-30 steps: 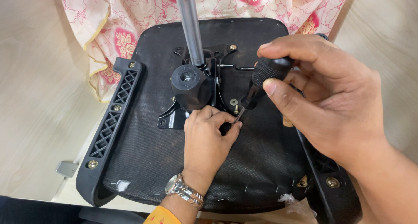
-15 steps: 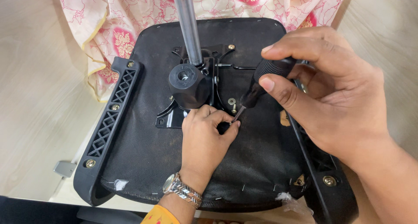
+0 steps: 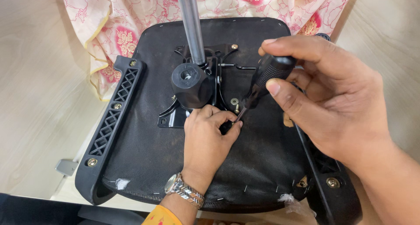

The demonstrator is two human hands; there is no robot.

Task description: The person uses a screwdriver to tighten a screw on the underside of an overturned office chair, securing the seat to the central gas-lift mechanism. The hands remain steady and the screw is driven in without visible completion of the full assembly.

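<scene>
An upturned black chair seat (image 3: 148,146) lies in front of me, with a black metal mechanism plate (image 3: 177,115) and a knob (image 3: 190,80) at its middle. My right hand (image 3: 332,98) grips a screwdriver (image 3: 262,82) by its black handle, the tip angled down to the plate's near right corner. My left hand (image 3: 208,139), with a metal wristwatch (image 3: 183,191), rests on the seat and pinches something small at the screwdriver tip; what it pinches is hidden by the fingers. A loose screw and washer (image 3: 235,103) sit just beside the tip.
A silver gas-lift cylinder (image 3: 192,28) rises from the plate toward the far side. Black armrest brackets (image 3: 111,128) run along the left and right (image 3: 326,190) sides of the seat. A pink floral cloth (image 3: 131,23) lies under the far end, on a pale wooden floor (image 3: 35,98).
My right hand has shifted the screwdriver slightly while its tip stays at the plate's corner. My left hand holds the same spot. The view has drifted a little.
</scene>
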